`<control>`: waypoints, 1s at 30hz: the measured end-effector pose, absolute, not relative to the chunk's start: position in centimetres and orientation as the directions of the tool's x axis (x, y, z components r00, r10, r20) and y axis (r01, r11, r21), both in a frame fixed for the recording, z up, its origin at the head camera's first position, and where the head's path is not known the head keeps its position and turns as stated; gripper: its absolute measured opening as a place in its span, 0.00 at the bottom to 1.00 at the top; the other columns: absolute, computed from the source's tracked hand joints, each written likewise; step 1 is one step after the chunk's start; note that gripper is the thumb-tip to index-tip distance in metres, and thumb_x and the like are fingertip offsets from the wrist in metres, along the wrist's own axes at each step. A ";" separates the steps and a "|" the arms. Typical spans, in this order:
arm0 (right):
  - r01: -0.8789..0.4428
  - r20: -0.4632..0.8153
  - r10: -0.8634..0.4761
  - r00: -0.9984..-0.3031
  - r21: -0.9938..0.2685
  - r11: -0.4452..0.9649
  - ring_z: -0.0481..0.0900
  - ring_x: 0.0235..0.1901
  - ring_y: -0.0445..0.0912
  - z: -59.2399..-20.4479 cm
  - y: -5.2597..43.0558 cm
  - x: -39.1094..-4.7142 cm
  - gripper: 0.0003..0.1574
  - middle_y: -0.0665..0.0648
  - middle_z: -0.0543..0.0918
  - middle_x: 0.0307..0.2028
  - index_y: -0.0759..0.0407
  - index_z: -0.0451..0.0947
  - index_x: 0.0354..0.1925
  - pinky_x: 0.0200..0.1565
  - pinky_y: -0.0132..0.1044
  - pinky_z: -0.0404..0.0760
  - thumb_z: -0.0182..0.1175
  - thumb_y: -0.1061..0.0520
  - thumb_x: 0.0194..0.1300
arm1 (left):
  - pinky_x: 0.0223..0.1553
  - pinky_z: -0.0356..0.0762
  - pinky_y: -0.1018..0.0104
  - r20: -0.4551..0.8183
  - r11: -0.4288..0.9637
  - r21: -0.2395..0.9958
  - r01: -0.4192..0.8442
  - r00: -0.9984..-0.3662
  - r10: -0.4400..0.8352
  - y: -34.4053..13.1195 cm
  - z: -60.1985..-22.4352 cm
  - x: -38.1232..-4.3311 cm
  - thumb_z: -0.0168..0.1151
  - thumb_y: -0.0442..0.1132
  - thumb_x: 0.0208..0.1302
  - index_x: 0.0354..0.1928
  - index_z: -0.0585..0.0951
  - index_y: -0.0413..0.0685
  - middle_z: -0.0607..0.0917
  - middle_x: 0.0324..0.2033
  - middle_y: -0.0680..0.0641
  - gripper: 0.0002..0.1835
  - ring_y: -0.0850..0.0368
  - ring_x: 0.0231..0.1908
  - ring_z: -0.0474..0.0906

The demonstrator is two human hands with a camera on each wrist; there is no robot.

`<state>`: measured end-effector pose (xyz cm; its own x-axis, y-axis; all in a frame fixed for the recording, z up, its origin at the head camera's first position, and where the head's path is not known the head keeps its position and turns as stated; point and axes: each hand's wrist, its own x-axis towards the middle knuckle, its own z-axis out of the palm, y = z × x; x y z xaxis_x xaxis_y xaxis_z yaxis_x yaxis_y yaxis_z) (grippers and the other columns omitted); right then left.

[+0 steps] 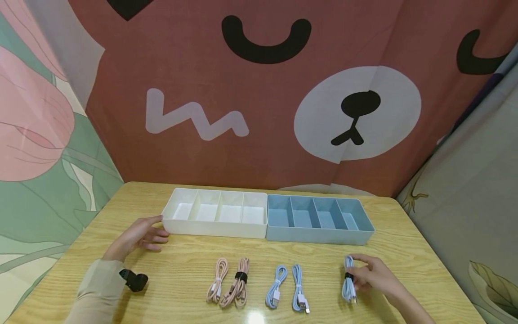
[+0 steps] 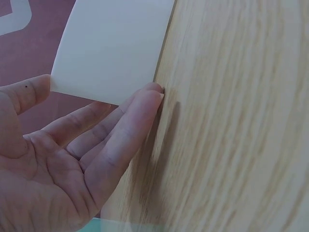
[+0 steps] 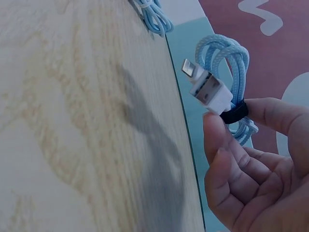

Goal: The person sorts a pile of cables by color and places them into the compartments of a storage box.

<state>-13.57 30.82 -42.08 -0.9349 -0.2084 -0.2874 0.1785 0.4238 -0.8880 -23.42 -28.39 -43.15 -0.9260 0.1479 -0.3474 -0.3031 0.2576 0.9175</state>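
Note:
My right hand (image 1: 373,275) pinches a coiled blue charging cable (image 1: 348,279) at its black strap, between thumb and fingers. In the right wrist view the cable's white plugs (image 3: 212,94) stick out beside the strap, and its loops (image 3: 231,53) stand above the fingertips. My left hand (image 1: 139,236) touches the left end of a white divided organizer tray (image 1: 214,228), fingers fairly straight. Seen from the left wrist, the fingertips (image 2: 152,89) meet the lower edge of the tray's end wall (image 2: 111,48).
A blue divided tray (image 1: 319,236) adjoins the white one. In front lie two pink cables, one tied plainly (image 1: 218,280) and one black-strapped (image 1: 238,283), plus two blue cables (image 1: 277,286) (image 1: 298,288). A black device (image 1: 135,280) is at the left sleeve. A printed curtain (image 1: 267,157) stands behind.

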 end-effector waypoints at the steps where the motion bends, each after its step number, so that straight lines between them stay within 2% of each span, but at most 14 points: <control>1: 0.176 -0.284 -0.207 -0.936 -0.889 0.424 0.79 0.20 0.46 -42.0 30.8 -13.6 0.40 0.58 0.80 0.19 0.82 0.54 0.60 0.22 0.36 0.77 0.56 0.55 0.63 | 0.33 0.81 0.53 -0.347 0.256 0.918 -0.303 -0.926 0.148 -28.4 -43.2 -23.4 0.44 0.55 0.68 0.64 0.53 0.27 0.83 0.35 0.41 0.38 0.48 0.35 0.82; 8: 0.163 -0.269 -0.217 -0.938 -0.898 0.408 0.80 0.21 0.47 -41.6 30.6 -14.0 0.41 0.57 0.81 0.20 0.82 0.52 0.61 0.25 0.39 0.79 0.56 0.54 0.64 | 0.33 0.81 0.53 -0.347 0.244 0.921 -0.305 -0.926 0.151 -28.4 -43.2 -23.4 0.44 0.55 0.68 0.64 0.52 0.27 0.83 0.35 0.41 0.38 0.48 0.34 0.82; 19: 0.128 -0.233 -0.217 -0.948 -0.902 0.413 0.80 0.22 0.51 -40.7 30.2 -15.1 0.44 0.59 0.81 0.20 0.82 0.48 0.62 0.25 0.39 0.77 0.56 0.53 0.64 | 0.33 0.81 0.54 -0.343 0.228 0.924 -0.307 -0.929 0.140 -28.4 -43.2 -23.4 0.45 0.55 0.68 0.62 0.56 0.27 0.83 0.35 0.41 0.37 0.49 0.34 0.82; 23: 0.128 -0.229 -0.215 -0.949 -0.907 0.400 0.80 0.22 0.50 -40.5 29.9 -15.4 0.44 0.58 0.81 0.21 0.82 0.48 0.62 0.25 0.39 0.77 0.56 0.54 0.64 | 0.33 0.81 0.54 -0.345 0.225 0.924 -0.309 -0.928 0.143 -28.5 -43.3 -23.4 0.46 0.55 0.67 0.62 0.56 0.27 0.83 0.35 0.41 0.37 0.49 0.34 0.82; 30: 0.094 -0.191 -0.234 -0.953 -0.923 0.373 0.78 0.20 0.45 -39.9 29.6 -16.1 0.41 0.58 0.81 0.22 0.81 0.47 0.63 0.21 0.36 0.72 0.54 0.56 0.66 | 0.34 0.81 0.53 -0.352 0.226 0.921 -0.316 -0.925 0.143 -28.5 -43.3 -23.5 0.46 0.56 0.67 0.63 0.55 0.28 0.83 0.35 0.41 0.38 0.48 0.35 0.82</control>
